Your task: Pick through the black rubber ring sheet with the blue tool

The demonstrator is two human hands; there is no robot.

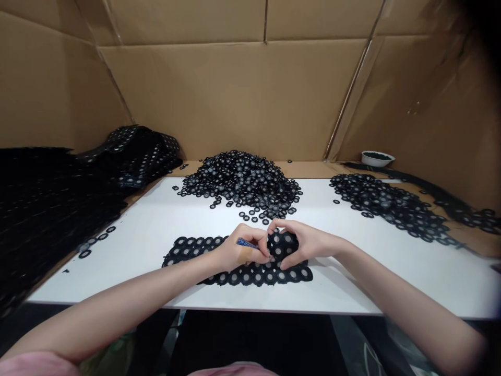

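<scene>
A black sheet of joined rings with pale round centres (246, 277) lies flat on the white table in front of me. My left hand (245, 248) is closed over its middle, with a slim blue object with light markings (246, 243) in the fist. What kind of object it is, I cannot make out; its tip is hidden by the fingers. My right hand (303, 243) curls around a raised part of the sheet near its right end, thumb below and fingers above. Both hands' fingertips come close together there.
A large heap of loose black rings (238, 180) stands beyond the sheet, and another pile (385, 203) spreads at the right. Dark stacked sheets (50, 209) fill the left side. A white bowl (376, 159) sits at the back right. Cardboard walls (235, 99) enclose the table.
</scene>
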